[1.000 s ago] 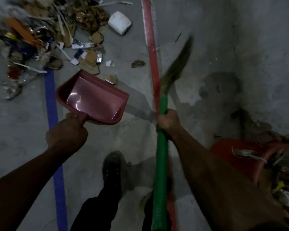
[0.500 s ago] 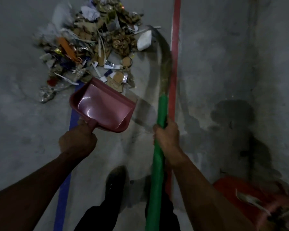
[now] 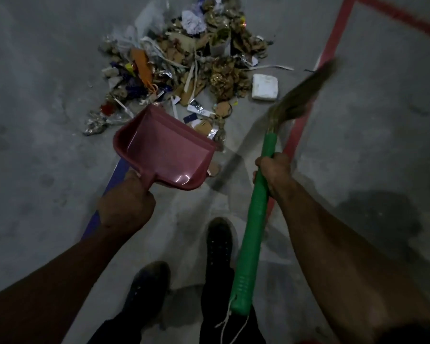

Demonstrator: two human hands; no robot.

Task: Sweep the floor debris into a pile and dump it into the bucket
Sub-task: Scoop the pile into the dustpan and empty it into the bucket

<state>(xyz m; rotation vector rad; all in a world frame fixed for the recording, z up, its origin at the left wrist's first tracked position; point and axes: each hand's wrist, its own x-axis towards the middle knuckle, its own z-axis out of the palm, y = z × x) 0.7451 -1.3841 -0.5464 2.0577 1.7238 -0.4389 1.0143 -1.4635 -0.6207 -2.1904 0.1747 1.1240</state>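
Dustpan (image 3: 166,150) and broom (image 3: 256,214) held ready beside the gathered debris pile (image 3: 184,63)
The pink plastic dustpan's stub handle is gripped in the curled fingers of the left hand (image 3: 126,204), its smooth, glossy scoop held just short of the pile's near edge; the broom's ribbed green handle is wrapped by the right hand (image 3: 273,172), the brown bristles blurred to the right of a white block (image 3: 265,86). The lip is best laid flat on the rough concrete floor (image 3: 35,120) and the crumpled paper, foil and cardboard scraps drawn in with short strokes. The bucket is not in view
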